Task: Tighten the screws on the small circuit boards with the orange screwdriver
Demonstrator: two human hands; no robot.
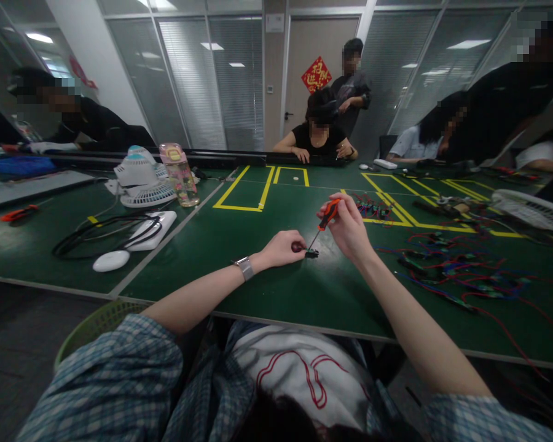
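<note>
My right hand (348, 230) is closed round an orange-handled screwdriver (325, 220), held tilted with its tip down on a small black part (311, 253) lying on the green table (267, 288). My left hand (283, 247) is curled, fingertips pinching that small part just left of the screwdriver tip. A metal watch band sits on my left wrist.
A pile of red, blue and black wired parts (456, 270) lies to the right. At left are a white fan (142, 178), a pink bottle (179, 175), black cables (101, 233) and a white oval object (111, 261). Other people sit around the far side. Yellow tape outlines (249, 190) mark the table.
</note>
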